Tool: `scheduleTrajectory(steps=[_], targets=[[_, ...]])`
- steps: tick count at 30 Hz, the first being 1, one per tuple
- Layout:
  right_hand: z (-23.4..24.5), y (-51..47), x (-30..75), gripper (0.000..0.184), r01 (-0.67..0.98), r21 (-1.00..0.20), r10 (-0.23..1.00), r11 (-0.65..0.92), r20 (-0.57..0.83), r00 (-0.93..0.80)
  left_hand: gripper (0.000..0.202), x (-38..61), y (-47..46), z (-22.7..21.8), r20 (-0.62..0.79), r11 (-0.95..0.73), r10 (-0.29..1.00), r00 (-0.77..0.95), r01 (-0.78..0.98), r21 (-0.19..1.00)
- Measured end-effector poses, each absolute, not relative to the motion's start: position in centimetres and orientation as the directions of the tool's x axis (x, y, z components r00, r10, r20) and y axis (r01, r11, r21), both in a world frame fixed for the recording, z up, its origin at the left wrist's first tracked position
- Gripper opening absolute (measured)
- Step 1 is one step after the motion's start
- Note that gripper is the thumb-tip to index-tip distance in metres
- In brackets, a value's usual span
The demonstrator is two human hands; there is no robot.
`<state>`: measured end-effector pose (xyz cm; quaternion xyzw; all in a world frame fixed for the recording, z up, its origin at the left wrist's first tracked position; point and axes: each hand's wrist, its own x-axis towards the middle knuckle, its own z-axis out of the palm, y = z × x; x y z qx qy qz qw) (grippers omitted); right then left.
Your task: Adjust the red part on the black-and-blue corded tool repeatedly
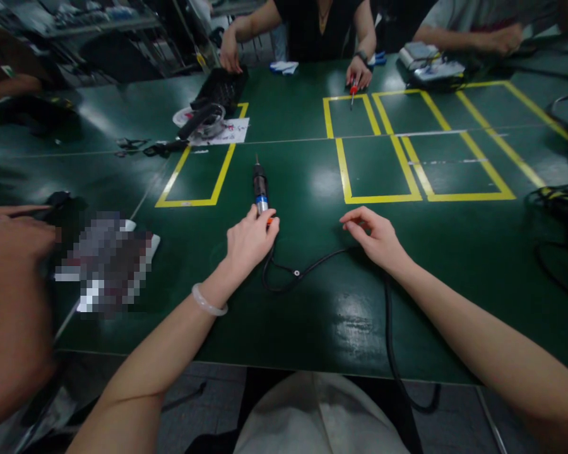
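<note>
The electric screwdriver (260, 186) lies flat on the green worktop (312, 302) just beside a yellow taped rectangle (196, 176), its bit pointing away from the person; it looks rigid and moderately heavy for its size, with a smooth barrel best gripped around the middle, while its black cable (303, 271) looks limp and likely to drag. The left hand (248, 243) rests loosely curled over the tool's rear end, fingers touching it but not closed round it; the right hand (376, 236) hovers half open, near the cable, holding nothing.
</note>
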<state>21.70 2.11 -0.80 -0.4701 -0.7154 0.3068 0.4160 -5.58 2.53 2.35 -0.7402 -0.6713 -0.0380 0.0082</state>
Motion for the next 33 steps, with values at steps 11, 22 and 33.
scheduleTrajectory(steps=[11,22,33], targets=[[0.1,2.9,20.2,0.024,0.348,-0.82,0.799,0.454,0.202,-0.566,0.05,1.0,1.5,2.0,0.055,-0.34,0.94,0.337,0.937,0.081],[-2.1,4.0,19.1,0.027,0.317,-0.819,0.807,0.477,0.265,-0.528,0.068,0.9,1.9,1.2,0.039,-0.361,0.933,0.359,0.925,0.119],[-2.0,4.3,19.4,0.031,0.15,-0.988,0.901,-0.044,-0.104,-0.422,0.066,-0.4,2.4,-0.2,0.07,-0.461,0.88,0.469,0.811,0.361]])
